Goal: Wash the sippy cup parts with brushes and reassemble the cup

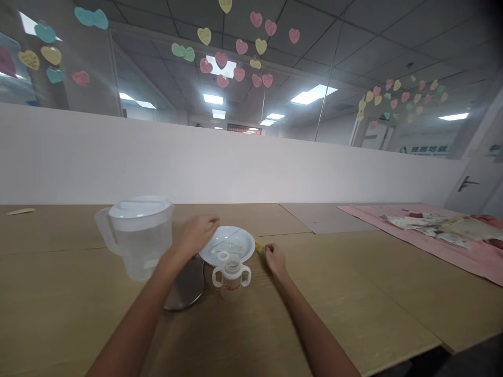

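In the head view, 2 bare hands work over a wooden counter [334, 293], with a white dish [249, 243] between them. The left hand [198, 231] hangs at the dish's left side, near its far left rim, its fingers bent and pointing right. They are blurred by motion, so whether they grip anything cannot be told. The right hand [275, 256] is low over the counter, just right of the dish, with its fingers curled together beside a small yellow item [258, 247]. The tips seem to meet its near end (whether they pinch it or only touch it cannot be told).

The dish contains clear or pale pieces too indistinct to name, and a thin line slants across it. Just in front of it, on the near side, a clear bottle [231, 285] stands upright with its mouth uncovered. It has 2 white handles, 1 on each side, and red lettering. A small white ring-shaped piece [223, 256] shows just beyond the bottle's left handle.

To the left, beyond the left forearm, stands a translucent pitcher [143, 251] with a white lid [140, 207] on top and its handle turned left. A dark, rounded flat item [186, 288] lies between the pitcher and the bottle, partly hidden by that forearm. At the far right, a pink cloth [363, 215] carries a loose heap of pale and reddish fabric [463, 229].
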The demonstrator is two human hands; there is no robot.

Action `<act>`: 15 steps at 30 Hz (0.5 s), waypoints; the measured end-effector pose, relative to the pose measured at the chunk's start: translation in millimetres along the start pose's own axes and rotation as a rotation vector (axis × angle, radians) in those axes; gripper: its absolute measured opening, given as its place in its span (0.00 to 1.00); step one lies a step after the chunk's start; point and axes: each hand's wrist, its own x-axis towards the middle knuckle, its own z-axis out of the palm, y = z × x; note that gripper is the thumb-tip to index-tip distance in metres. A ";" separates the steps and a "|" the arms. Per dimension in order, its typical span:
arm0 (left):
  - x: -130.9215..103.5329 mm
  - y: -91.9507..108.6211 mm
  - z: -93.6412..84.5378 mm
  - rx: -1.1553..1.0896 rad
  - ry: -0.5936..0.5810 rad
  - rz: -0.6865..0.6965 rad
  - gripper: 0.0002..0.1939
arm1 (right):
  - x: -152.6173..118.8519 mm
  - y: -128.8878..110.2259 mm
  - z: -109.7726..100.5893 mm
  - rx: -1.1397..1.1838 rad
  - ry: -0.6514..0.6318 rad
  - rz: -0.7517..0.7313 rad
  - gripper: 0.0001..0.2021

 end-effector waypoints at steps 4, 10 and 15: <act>14.1 -9.0 67.0 -0.081 -0.171 0.118 0.17 | -2.2 1.9 10.6 -0.072 0.010 -0.056 0.15; 18.3 -20.9 111.4 -0.171 -0.256 0.185 0.15 | -7.4 5.8 15.2 -0.139 0.009 -0.173 0.17; 18.8 -26.3 126.5 -0.204 -0.298 0.178 0.14 | -8.0 7.8 15.3 -0.114 0.008 -0.216 0.23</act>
